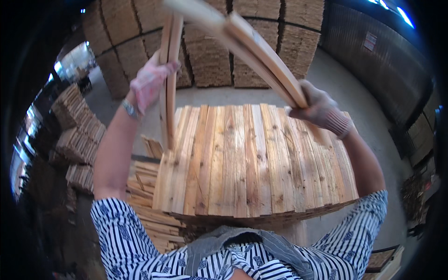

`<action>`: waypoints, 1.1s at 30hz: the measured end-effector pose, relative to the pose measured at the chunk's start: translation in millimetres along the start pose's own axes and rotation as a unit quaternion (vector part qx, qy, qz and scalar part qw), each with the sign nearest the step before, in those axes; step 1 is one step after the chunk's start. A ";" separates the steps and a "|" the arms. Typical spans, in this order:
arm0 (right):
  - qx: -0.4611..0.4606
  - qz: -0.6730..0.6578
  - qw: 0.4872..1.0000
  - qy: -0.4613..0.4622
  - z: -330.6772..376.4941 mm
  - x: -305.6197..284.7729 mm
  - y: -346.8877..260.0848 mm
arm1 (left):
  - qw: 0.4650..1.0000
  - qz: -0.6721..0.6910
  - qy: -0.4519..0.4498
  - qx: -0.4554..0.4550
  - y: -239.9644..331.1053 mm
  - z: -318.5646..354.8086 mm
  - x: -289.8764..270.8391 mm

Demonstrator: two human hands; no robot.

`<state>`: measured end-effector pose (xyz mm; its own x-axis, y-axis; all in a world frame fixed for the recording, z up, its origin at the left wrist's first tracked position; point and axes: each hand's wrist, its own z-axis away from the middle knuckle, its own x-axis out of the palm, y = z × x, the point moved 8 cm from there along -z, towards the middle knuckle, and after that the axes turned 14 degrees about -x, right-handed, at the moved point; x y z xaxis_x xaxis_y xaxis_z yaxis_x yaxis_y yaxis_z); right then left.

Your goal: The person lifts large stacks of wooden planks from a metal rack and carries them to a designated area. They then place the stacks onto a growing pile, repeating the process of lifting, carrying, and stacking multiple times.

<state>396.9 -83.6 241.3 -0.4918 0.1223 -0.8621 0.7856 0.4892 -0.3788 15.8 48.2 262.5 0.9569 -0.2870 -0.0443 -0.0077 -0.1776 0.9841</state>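
Sorting step: left hand (150,84) grips upright slats (168,93); right hand (319,109) clasps angled slats (254,49) at one o'clock above the stack (252,163). Next likely needs flat laying.

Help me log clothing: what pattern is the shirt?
Dark and white stripes on the shirt, seen clearly in the head view.

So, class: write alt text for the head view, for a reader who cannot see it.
Two gloved hands lift wooden slats above a flat stack of slats: the left hand grips an upright pair, the right hand a slanted bundle. Tall timber stacks stand behind.

concrete floor (336,84) | stacked timber wall (210,56) | dark corrugated wall (373,60)
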 end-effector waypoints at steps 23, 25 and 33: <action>0.074 0.186 0.914 -0.354 104.7 110.5 172.9 | 0.704 -0.692 -0.068 -0.145 -279.9 -152.1 160.3; 0.030 0.126 0.960 -0.249 89.1 98.7 205.6 | 0.692 -0.705 -0.080 -0.134 -267.2 -143.7 165.9; 0.042 0.166 0.923 -0.343 19.7 98.5 254.7 | 0.747 -0.654 -0.047 -0.109 -274.4 -144.7 154.4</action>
<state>556.0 36.0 53.3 0.1131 -0.3371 -0.9346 0.8913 0.4502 -0.0545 207.6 188.9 10.6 0.0803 -0.0688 -0.9944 0.9736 -0.2086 0.0930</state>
